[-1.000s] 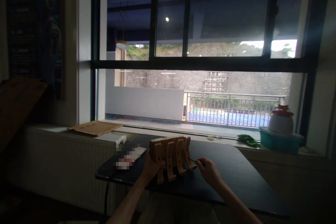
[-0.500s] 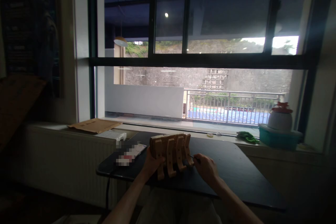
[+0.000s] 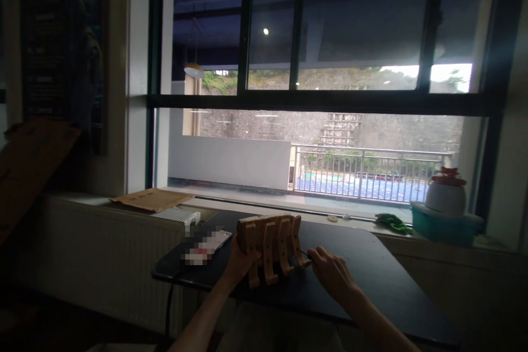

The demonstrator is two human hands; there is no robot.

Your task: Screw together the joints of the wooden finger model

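Observation:
A wooden hook rack [image 3: 270,245], a board with several curved wooden hooks fastened along it, is propped up over the near part of the black table [image 3: 363,280]. My left hand [image 3: 241,258] is closed round its left end, with the thumb reaching across the leftmost hook. Small dark screw spots show on the hooks. My right hand [image 3: 330,269] pinches a thin dark tool [image 3: 304,253], whose tip reaches the lower part of the rightmost hook. Most of the tool is hidden in the fingers; its exact kind cannot be made out.
A phone [image 3: 210,245], partly blurred out, lies on the table's left side. Beyond the table, the windowsill bears a brown envelope [image 3: 152,198], a green cloth [image 3: 392,223] and a teal box [image 3: 447,225] with a white pot [image 3: 445,198] on it. A radiator [image 3: 111,258] stands left.
The whole view has shifted slightly. My right hand sits a little farther right of the rack, with the tool still at the rightmost hook. My left hand keeps its hold.

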